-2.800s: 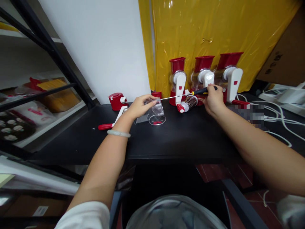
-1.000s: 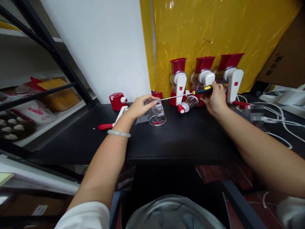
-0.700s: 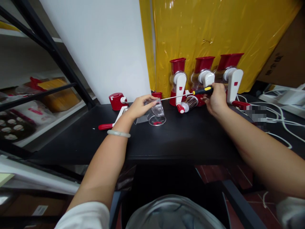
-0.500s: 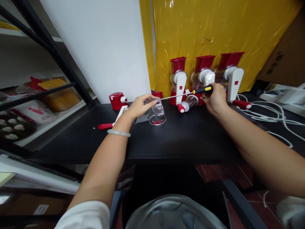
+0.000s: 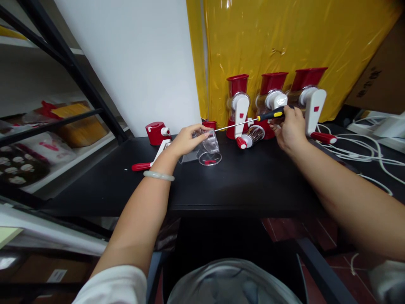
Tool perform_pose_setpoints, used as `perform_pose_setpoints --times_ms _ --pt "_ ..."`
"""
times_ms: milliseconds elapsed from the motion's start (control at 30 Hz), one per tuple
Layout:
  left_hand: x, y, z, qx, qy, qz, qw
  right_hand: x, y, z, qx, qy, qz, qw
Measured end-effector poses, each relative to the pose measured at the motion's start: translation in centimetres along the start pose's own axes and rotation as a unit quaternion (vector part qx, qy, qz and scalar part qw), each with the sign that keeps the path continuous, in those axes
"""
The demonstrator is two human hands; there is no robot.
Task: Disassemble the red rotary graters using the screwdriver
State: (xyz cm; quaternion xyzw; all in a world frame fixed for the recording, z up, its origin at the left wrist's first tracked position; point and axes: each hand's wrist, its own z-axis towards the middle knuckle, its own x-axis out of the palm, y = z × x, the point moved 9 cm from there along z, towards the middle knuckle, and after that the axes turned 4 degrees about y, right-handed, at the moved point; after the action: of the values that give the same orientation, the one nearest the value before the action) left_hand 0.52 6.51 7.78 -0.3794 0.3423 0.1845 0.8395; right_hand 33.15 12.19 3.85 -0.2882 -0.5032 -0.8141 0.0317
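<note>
My left hand (image 5: pixel 190 141) is closed on a clear plastic housing (image 5: pixel 210 147) that rests on the black table. My right hand (image 5: pixel 291 128) grips the black-and-yellow handle of a screwdriver (image 5: pixel 271 114). Its long shaft slants left and slightly down, with the tip at the top edge of the clear housing by my left fingertips; exact contact is too small to tell. Beneath the shaft's right part lies a metal grater drum (image 5: pixel 254 135). To the left of my left hand are a red grinder base (image 5: pixel 157 133) and a white crank with a red handle (image 5: pixel 142 166).
Three assembled red-and-white rotary graters (image 5: pixel 242 107) stand along the back, before a yellow-wrapped panel (image 5: pixel 253 38). White cables (image 5: pixel 363 150) lie coiled on the right of the table (image 5: pixel 237 185). Shelving (image 5: pixel 72 84) with packaged goods is at the left.
My right hand and the screwdriver's handle have shifted slightly right and up, while the tip stays by the clear housing. My left hand keeps its hold.
</note>
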Motion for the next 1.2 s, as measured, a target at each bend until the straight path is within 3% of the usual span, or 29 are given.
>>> perform_pose_setpoints --times_ms 467,733,1200 --pt "0.0 0.1 0.0 -0.005 0.003 0.004 1.000 -0.7 0.0 0.0 0.006 -0.033 -0.003 0.999" --pt "0.0 0.0 0.0 -0.008 0.002 0.003 1.000 0.0 0.0 -0.1 0.006 0.002 0.014 1.000" --pt "0.0 0.1 0.0 -0.011 0.001 0.002 1.000 -0.5 -0.2 0.6 -0.023 -0.008 -0.015 1.000"
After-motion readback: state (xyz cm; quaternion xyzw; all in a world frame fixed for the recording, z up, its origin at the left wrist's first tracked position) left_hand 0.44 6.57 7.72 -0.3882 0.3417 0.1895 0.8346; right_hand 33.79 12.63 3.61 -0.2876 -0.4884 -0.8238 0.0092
